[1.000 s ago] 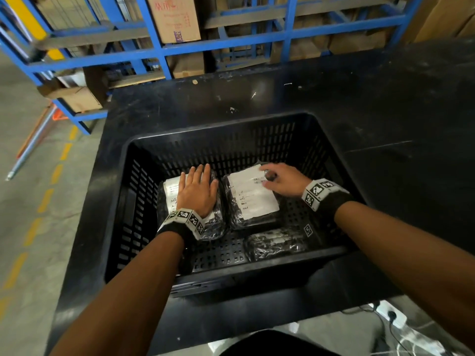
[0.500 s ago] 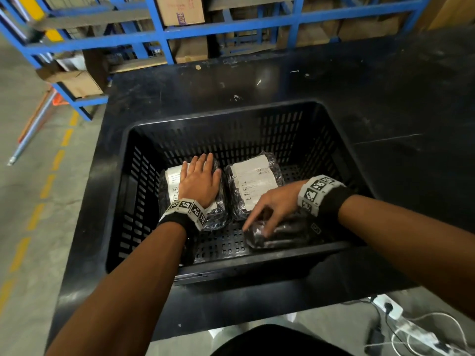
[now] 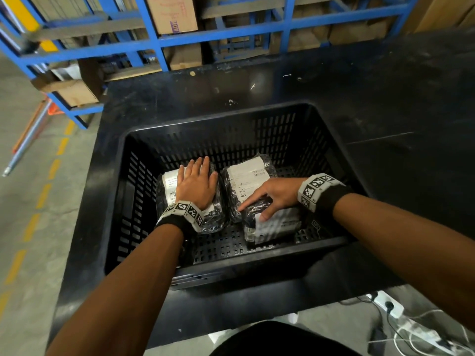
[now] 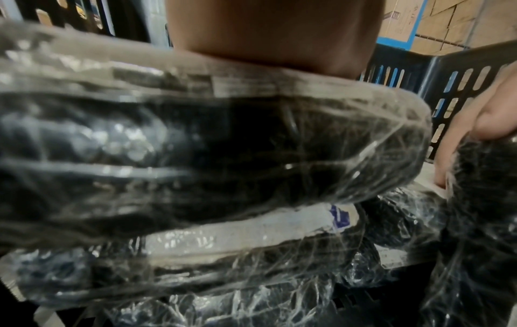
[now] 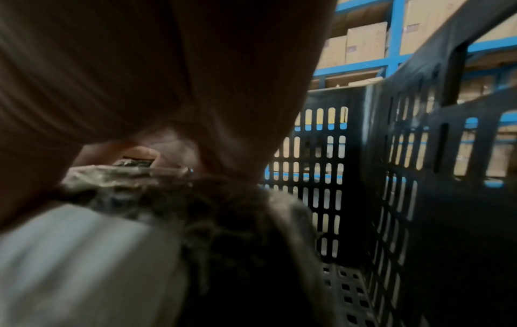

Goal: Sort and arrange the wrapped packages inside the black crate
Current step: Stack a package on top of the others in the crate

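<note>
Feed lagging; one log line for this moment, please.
left hand: flat on left clear-wrapped black package | right hand: grips third wrapped package | black slotted plastic crate

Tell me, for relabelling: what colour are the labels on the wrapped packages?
White with black print, on the labels atop the black packages; clearest in the head view.

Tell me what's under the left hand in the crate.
The left hand lies flat on a wrapped package with a white label. Another package lies beneath it; the crate floor there is hidden.
</note>
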